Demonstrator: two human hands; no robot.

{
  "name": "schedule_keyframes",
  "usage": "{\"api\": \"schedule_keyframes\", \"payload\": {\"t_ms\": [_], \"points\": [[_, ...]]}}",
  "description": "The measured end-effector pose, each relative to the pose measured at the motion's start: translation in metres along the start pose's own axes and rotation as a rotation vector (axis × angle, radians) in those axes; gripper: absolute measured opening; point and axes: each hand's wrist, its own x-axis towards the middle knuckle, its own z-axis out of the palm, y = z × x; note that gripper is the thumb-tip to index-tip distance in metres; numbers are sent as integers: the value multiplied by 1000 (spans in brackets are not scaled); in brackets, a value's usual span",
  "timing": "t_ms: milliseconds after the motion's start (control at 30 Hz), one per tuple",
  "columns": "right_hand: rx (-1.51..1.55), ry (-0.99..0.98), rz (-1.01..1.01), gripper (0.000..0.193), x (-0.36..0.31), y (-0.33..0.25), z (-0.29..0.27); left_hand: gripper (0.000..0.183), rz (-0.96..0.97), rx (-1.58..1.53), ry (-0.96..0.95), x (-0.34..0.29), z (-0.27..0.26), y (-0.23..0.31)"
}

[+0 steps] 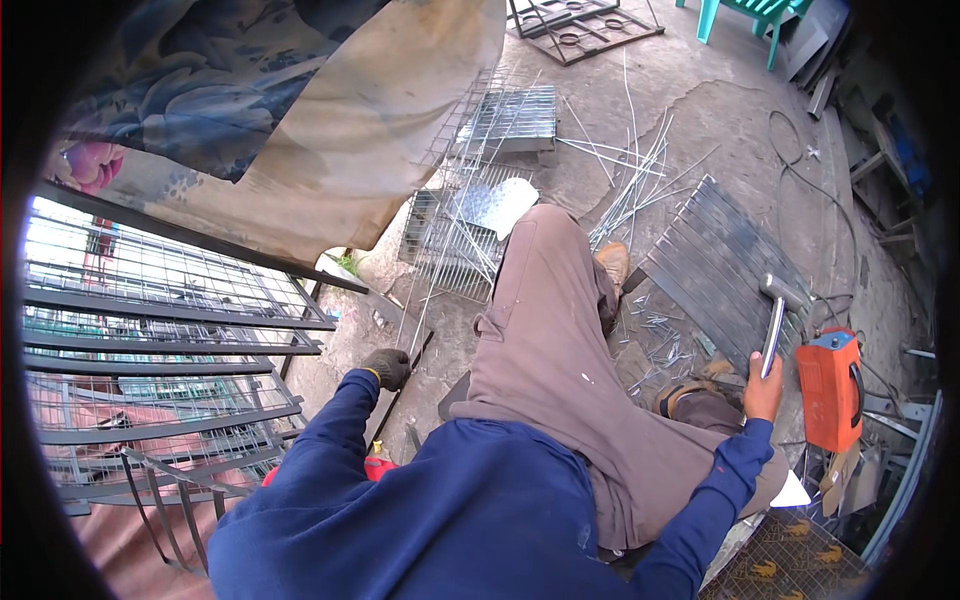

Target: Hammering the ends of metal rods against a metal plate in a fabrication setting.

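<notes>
My right hand (763, 392) is bare and wrapped round the shiny metal handle of a hammer (774, 325). The hammer stands head up, its head over the end of a dark slatted metal panel (725, 270). A dark glove with a yellow cuff covers my left hand (388, 368), low on the left of my knee. Its fingers are closed, apparently on a thin metal rod (428, 290) that runs up and away from it. A dark metal bar (404, 390) lies at a slant just beside that hand.
Black-framed wire mesh panels (170, 350) and a draped cloth (330, 140) crowd the left. Wire grids (510, 115) and loose rods (635, 185) lie ahead. Cut metal pieces (655, 335) litter the floor between my feet. An orange box with a handle (830, 390) stands right.
</notes>
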Motion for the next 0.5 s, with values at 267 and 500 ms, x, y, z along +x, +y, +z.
{"api": "schedule_keyframes", "payload": {"t_ms": [267,500], "points": [[-102,80,-122,47,-12,-19,-3,26,-126,-296,64,6,93,-56],[-125,140,-108,46,-18,-15,-15,33,-293,-296,-49,11,99,-6]]}}
